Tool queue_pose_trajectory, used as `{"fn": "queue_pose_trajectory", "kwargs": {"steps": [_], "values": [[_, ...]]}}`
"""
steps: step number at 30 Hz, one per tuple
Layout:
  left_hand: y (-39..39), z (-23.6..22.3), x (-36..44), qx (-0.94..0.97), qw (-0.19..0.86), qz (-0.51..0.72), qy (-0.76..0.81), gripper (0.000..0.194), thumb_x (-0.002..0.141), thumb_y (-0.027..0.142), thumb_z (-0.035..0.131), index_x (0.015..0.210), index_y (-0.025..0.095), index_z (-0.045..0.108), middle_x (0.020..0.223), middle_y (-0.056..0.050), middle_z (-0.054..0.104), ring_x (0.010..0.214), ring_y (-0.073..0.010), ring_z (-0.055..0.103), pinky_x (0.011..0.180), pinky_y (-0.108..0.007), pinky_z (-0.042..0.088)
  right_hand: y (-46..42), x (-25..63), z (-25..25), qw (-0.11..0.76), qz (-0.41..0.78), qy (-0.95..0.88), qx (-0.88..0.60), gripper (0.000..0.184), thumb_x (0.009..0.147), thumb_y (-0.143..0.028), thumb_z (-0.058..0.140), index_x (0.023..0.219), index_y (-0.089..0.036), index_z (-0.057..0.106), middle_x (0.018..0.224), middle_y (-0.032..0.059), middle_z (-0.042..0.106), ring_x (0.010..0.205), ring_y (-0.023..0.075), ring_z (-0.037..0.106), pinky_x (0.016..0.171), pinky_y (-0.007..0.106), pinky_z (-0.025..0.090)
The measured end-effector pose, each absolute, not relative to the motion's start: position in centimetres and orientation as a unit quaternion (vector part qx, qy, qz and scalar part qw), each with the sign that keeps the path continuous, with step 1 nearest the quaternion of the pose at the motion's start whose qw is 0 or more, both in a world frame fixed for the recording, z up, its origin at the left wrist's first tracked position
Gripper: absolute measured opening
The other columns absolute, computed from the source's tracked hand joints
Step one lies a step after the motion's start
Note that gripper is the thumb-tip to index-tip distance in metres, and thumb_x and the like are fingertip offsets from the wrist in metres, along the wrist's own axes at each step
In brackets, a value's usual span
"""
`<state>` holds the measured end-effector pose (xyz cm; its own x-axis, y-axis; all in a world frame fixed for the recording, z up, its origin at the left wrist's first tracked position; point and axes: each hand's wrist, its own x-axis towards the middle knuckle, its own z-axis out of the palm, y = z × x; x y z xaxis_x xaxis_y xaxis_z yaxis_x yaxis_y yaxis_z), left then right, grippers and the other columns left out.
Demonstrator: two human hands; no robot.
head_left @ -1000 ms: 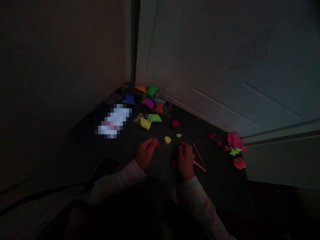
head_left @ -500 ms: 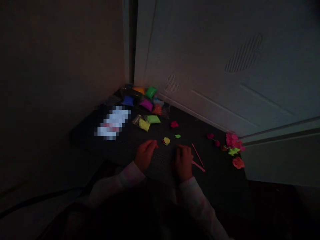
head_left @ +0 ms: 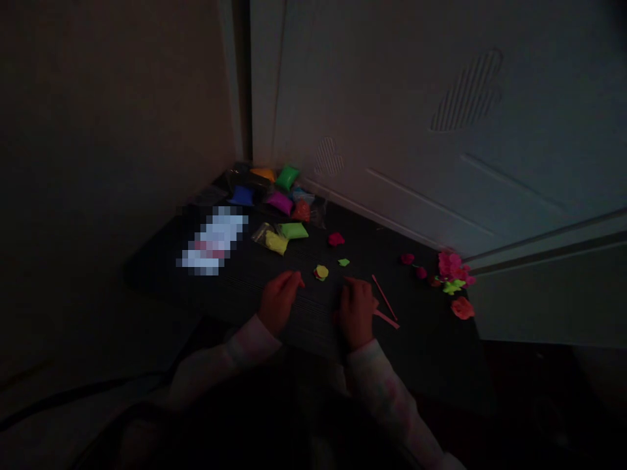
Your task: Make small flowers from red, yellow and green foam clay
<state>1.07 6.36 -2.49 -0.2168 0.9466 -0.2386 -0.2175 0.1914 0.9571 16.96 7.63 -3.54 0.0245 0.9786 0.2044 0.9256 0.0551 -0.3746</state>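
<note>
My left hand is raised near the table's front edge, its thumb and fingers pinched together. A small reddish bit shows at its fingertips, too dim to tell from the skin. To the right, my right hand rests low over the dark table with its fingers curled; whatever they hold, if anything, is hidden. Between and just beyond the hands lies a small round yellow clay piece with red and green at its rim. A pale green clay piece and a red clay piece lie farther back.
Beside my right hand lie a thin pink stick and a flat pink tool. Bags of coloured clay cluster at the back left, near a bright blurred-out rectangle. Pink clay flowers stand at the right edge, by a white panel.
The view has shifted slightly, so everything sits a little farther left and up. Both hands keep nearly the same pose and place over the table.
</note>
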Motion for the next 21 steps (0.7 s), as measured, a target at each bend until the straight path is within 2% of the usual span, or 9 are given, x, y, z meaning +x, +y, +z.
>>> {"fn": "queue_pose_trajectory", "kwargs": {"steps": [6,11,17,21], "values": [[6.4,-2.5,1.1,0.324,0.536,0.546,0.556,0.025,0.074,0.036,0.045,0.057,0.018,0.049,0.041,0.008,0.027,0.038,-0.0068,0.026,0.038,-0.021,0.02,7.6,16.7,-3.7,0.207,0.06,-0.698,-0.683,0.025,0.082,-0.023,0.037,0.099,-0.017,0.054,0.099,0.0104,0.053,0.094,0.0223,0.047,0.077,0.037,0.03],[6.4,-2.7,1.1,0.325,0.537,0.55,0.552,0.026,0.075,0.036,0.045,0.058,0.017,0.049,0.041,0.008,0.027,0.039,-0.0068,0.026,0.039,-0.021,0.021,7.8,18.0,-3.6,0.238,0.059,-0.678,-0.692,0.031,0.086,-0.026,0.026,0.102,-0.014,0.049,0.1,0.0115,0.052,0.095,0.0202,0.047,0.075,0.034,0.033],[6.5,-2.8,1.1,0.329,0.537,0.546,0.552,0.026,0.075,0.036,0.045,0.057,0.017,0.049,0.041,0.009,0.027,0.039,-0.0065,0.025,0.04,-0.02,0.021,7.6,17.3,-3.9,0.202,0.061,-0.695,-0.687,0.027,0.082,-0.028,0.038,0.1,-0.016,0.054,0.099,0.0113,0.053,0.093,0.0235,0.047,0.077,0.038,0.03],[6.5,-2.7,1.1,0.331,0.536,0.545,0.553,0.025,0.075,0.035,0.045,0.058,0.017,0.049,0.041,0.009,0.027,0.039,-0.0063,0.025,0.04,-0.02,0.02,7.6,17.2,-3.7,0.2,0.063,-0.695,-0.688,0.025,0.082,-0.026,0.038,0.098,-0.016,0.055,0.098,0.011,0.054,0.092,0.0237,0.048,0.077,0.038,0.03]]}}
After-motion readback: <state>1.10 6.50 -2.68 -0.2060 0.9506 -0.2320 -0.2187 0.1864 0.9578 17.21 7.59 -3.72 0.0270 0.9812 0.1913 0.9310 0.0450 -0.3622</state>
